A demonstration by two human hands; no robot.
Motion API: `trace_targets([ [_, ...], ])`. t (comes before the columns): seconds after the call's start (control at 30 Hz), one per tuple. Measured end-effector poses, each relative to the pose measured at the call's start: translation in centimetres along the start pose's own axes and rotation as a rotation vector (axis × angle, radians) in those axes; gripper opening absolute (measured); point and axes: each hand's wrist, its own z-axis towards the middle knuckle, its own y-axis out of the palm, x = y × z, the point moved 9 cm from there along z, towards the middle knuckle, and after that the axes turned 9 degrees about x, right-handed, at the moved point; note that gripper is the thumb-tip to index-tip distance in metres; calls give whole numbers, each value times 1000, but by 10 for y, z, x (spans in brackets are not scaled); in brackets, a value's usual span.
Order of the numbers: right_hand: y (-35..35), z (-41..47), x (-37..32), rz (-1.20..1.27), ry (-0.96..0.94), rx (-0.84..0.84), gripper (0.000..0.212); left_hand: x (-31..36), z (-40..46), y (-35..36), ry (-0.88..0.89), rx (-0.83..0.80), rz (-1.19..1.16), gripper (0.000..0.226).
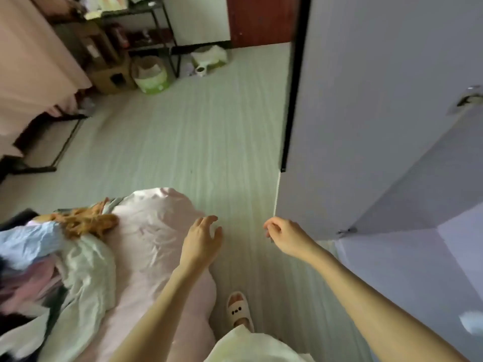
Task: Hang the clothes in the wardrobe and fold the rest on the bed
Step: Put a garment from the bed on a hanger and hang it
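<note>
Both bare forearms reach up from the bottom edge. Left hand (202,237) hangs with fingers spread and loose, grasping nothing, at the rumpled edge of a pale pink quilt (154,241). Right hand (286,237) hovers lower centre with fingers loosely curled and empty, near the smooth lavender wardrobe door (366,113). Crumpled clothes (34,257), light blue, pink and white, heap on the bed at lower left beside an orange ruffled piece (86,223). One cream slipper (239,308) stands on the striped floor (196,139).
</note>
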Motion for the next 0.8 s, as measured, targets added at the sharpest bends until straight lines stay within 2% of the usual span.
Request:
trace_targets([
  [0.2, 163, -4, -115, -103, -226, -340, 25, -177, -67, -103, -427, 243, -33, 33],
  [0.33, 262, -15, -168, -179, -302, -521, 26, -271, -110, -139, -627, 326, -61, 31],
  [0.43, 331, -21, -195, -221, -277, -631, 25, -336, -128, -154, -755, 361, -95, 33],
  [0.53, 395, -15, -215, -261, -259, -679, 26, -400, -126, -159, -832, 349, -113, 35],
  [0.6, 430, 0, -235, -323, -318, -664, 29, -433, -112, -167, -843, 336, -88, 37],
  [0.7, 492, 36, -276, -349, -383, -611, 35, -490, -77, -191, -833, 382, -4, 36],
  [0.73, 494, 42, -286, -346, -408, -575, 37, -488, -70, -203, -813, 407, 54, 33],
  [0.77, 542, 64, -312, -372, -451, -552, 39, -530, -50, -216, -811, 447, 99, 30],
  [0.8, 551, 74, -324, -406, -499, -505, 42, -532, -41, -227, -786, 472, 143, 30],
])
